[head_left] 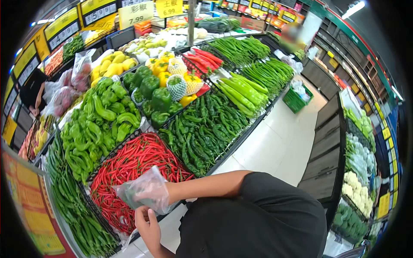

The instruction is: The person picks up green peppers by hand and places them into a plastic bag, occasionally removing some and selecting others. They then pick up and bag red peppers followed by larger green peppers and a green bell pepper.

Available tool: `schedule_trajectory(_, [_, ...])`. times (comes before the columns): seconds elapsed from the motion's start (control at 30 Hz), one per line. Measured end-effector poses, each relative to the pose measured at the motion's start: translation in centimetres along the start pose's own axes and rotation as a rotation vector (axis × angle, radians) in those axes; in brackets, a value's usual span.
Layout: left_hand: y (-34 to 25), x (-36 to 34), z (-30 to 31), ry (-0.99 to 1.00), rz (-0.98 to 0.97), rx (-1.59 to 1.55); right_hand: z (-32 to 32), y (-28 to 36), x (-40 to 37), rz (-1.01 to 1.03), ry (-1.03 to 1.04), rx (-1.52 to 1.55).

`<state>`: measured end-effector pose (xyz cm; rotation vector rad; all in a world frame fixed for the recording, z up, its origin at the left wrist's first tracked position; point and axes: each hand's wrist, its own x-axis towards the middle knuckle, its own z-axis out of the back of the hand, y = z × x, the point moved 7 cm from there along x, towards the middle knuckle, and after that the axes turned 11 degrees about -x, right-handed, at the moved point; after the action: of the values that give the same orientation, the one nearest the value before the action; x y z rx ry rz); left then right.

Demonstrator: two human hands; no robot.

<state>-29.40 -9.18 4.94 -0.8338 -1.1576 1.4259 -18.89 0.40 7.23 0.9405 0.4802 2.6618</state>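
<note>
A clear plastic bag (pixel 148 182) covers my right hand (pixel 150 191) over the red chili peppers (pixel 129 161). The film blurs its fingers, and a greenish patch shows through. Just below, my left hand (pixel 148 221) is at the lower edge of the bag, with its fingers curled against the plastic and its thumb pointing up. Light green peppers (pixel 97 124) lie behind the chilies, dark green wrinkled peppers (pixel 206 129) to the right, and long green peppers (pixel 71 202) to the left.
Behind are bell peppers (pixel 161 99), yellow produce (pixel 112 64) and price signs (pixel 137 16). A green crate (pixel 297 101) stands on the floor (pixel 275 137) to the right, before another stand with cauliflower (pixel 357 189). A person's arm (pixel 39 94) shows at the far left; another person (pixel 292 36) is farther back.
</note>
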Motion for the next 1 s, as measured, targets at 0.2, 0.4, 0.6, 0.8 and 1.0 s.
schedule_trajectory(0.2, [-2.4, 0.7, 1.6, -0.192, -0.112, -0.257, 4.0, 2.5, 6.0, 0.060, -0.136, 0.029])
schedule_trajectory(0.4, [-1.8, 0.9, 2.4, -0.338, -0.175, -0.185, 4.1, 2.5, 8.4, 0.043, -0.185, 0.136])
schedule_trajectory(0.6, [0.8, 1.0, 0.6, -0.125, -0.034, -0.279, 0.2, -2.1, 4.7, -0.181, 0.371, 0.181])
schedule_trajectory(0.8, [-0.2, 0.8, -1.2, -0.090, 0.070, -0.332, 4.0, -3.4, 1.1, -0.344, 0.562, 0.434])
schedule_trajectory(1.0, [-1.8, 0.3, 0.7, -0.266, -0.122, -0.269, 11.3, -3.2, -2.7, -0.393, 0.456, 0.712])
